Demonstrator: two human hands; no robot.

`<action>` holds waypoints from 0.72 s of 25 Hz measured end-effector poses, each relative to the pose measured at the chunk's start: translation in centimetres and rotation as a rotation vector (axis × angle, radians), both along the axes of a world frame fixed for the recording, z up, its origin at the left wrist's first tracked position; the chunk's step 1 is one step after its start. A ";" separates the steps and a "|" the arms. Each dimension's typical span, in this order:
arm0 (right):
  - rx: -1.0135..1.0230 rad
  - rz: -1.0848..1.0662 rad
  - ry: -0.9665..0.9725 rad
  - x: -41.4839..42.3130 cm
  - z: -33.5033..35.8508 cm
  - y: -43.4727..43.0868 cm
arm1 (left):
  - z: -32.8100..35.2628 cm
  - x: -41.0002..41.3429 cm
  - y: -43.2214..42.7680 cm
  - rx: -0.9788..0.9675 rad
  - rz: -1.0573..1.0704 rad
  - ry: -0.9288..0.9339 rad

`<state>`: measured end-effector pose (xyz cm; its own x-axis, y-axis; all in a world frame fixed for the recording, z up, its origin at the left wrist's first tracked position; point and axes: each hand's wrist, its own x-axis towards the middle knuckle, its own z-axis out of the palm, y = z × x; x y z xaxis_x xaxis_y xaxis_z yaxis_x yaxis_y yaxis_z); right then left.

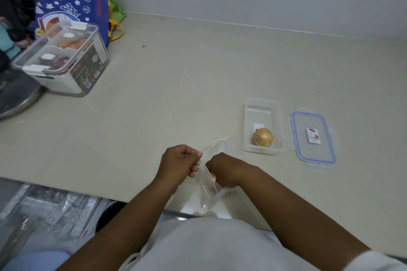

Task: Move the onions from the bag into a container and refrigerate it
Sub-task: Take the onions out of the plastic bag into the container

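Currently: left hand (179, 161) is pinching the clear bag (208, 191) mouth; right hand (222, 169), fingers inside, is closing on an onion (212, 175) — advisable lifting cleanly toward the container (263, 126) right of the bag

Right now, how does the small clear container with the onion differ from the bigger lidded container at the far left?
The small clear container is open, its blue-rimmed lid lying flat beside it; the bigger container has its lid on. The small one is shallow and holds a single onion; the bigger one is taller and looks packed with items. The small one sits near the hands; the bigger one sits far left by the blue bag. Both are rectangular and rest on the counter.
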<state>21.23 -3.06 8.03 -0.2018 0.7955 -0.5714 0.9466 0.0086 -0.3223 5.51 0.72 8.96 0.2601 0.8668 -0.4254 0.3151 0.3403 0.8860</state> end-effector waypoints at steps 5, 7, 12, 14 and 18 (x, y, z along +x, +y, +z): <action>0.318 -0.066 0.140 2.4 4.4 -1.0 | -0.2 0.0 0.2 -0.014 0.014 -0.016; 0.479 -0.250 0.322 4.0 6.5 -1.5 | -0.3 0.0 0.3 -0.022 0.025 -0.029; 0.587 -0.922 0.155 10.8 4.3 2.0 | -0.6 0.0 0.5 -0.034 0.041 -0.038; 0.410 -0.960 0.006 13.2 2.0 3.7 | -0.6 0.0 0.3 -0.030 0.038 -0.032; 0.283 -0.955 -0.067 15.0 -1.0 5.6 | -0.4 0.1 0.2 -0.027 0.044 -0.022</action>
<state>36.21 2.56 7.00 0.6190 0.7162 -0.3224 0.6130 -0.6972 -0.3717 5.56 0.92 8.54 0.2316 0.8660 -0.4431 0.2801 0.3768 0.8829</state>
